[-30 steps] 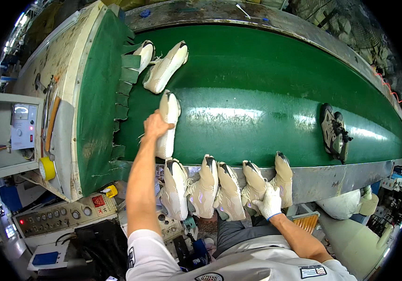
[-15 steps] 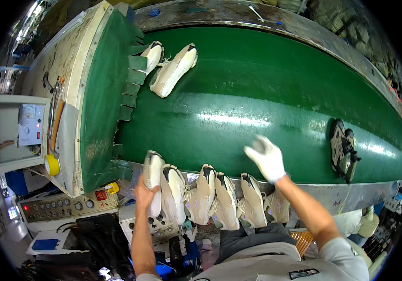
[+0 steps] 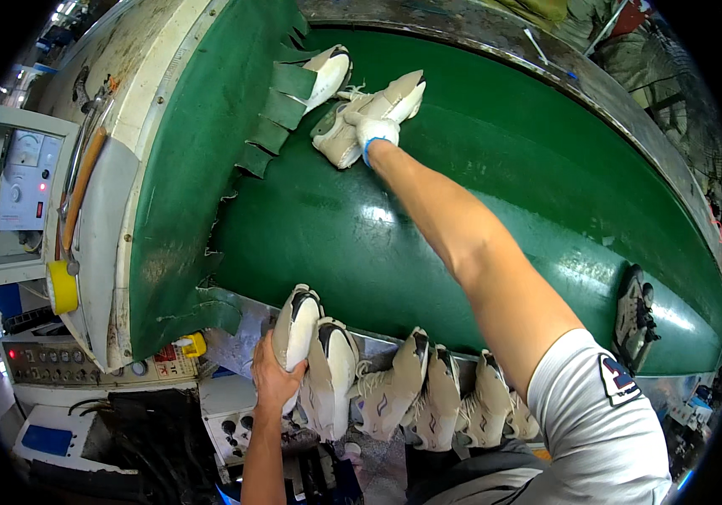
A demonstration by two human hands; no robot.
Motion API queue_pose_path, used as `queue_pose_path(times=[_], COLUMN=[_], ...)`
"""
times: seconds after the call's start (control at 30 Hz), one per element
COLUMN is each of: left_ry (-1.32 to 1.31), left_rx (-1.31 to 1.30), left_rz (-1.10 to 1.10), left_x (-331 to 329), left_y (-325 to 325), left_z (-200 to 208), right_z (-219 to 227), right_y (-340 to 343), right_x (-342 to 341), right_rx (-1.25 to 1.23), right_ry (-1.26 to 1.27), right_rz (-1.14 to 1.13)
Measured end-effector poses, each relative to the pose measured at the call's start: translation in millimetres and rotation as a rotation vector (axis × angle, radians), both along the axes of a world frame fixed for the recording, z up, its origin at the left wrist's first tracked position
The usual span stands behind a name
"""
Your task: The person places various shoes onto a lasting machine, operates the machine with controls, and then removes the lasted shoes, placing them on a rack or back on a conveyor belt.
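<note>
My bare left hand [image 3: 277, 374] grips a white and beige shoe [image 3: 297, 324] at the left end of a row on the near ledge. Far across the green belt [image 3: 319, 236], my right hand [image 3: 376, 132], in a white glove, is closed around another beige and white shoe [image 3: 401, 94]. Its fingers are partly hidden against that shoe's side. Just left of it, a similar shoe [image 3: 327, 77] lies partly under the green flaps. Beside my left hand stand several more beige shoes, among them one with a white sole [image 3: 332, 379] and one with a purple mark [image 3: 390, 394].
On the left a cabinet edge carries a green curtain [image 3: 184, 168] cut into flaps. A hammer [image 3: 85, 185], yellow tape roll [image 3: 62, 287] and control box [image 3: 26, 181] are beside it. Dark shoes [image 3: 633, 320] rest at the belt's right. A knobbed panel [image 3: 62, 362] sits lower left.
My right hand has moved from above the middle of the belt to the far left and taken hold of the shoe there, tipping it. My left hand keeps its shoe. The view has shifted.
</note>
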State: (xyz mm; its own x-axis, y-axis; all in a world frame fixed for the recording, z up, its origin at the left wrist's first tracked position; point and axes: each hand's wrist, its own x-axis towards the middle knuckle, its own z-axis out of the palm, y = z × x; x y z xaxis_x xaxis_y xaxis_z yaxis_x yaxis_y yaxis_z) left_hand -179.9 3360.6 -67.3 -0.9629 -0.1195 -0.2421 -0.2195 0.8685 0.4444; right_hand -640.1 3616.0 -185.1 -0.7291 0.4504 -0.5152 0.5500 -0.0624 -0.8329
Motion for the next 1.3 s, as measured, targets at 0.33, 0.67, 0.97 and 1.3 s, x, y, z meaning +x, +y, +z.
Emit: queue_pose_path(times=[0.33, 0.67, 0.97, 1.3], left_ry=[0.003, -0.056, -0.553, 0.183], left_rx=[0.025, -0.209, -0.454, -0.252], left_rz=[0.035, -0.026, -0.39, -0.233], left_x=[11.9, 2.2, -203.1, -552.1], left_y=[-0.4, 11.9, 8.8, 148.6], left_z=[-6.4, 20.5, 92.6, -10.0], right_z=[181.5, 246.9, 167.6, 123.1], right_y=[318.8, 519.5, 454.1, 490.4], right_x=[290.1, 661.7, 702.3, 714.8], right_rx=[-1.127, -0.096, 0.169, 0.203], right_ry=[0.008, -0.132, -0.37, -0.584], right_rz=[0.278, 0.058, 0.274, 0.344])
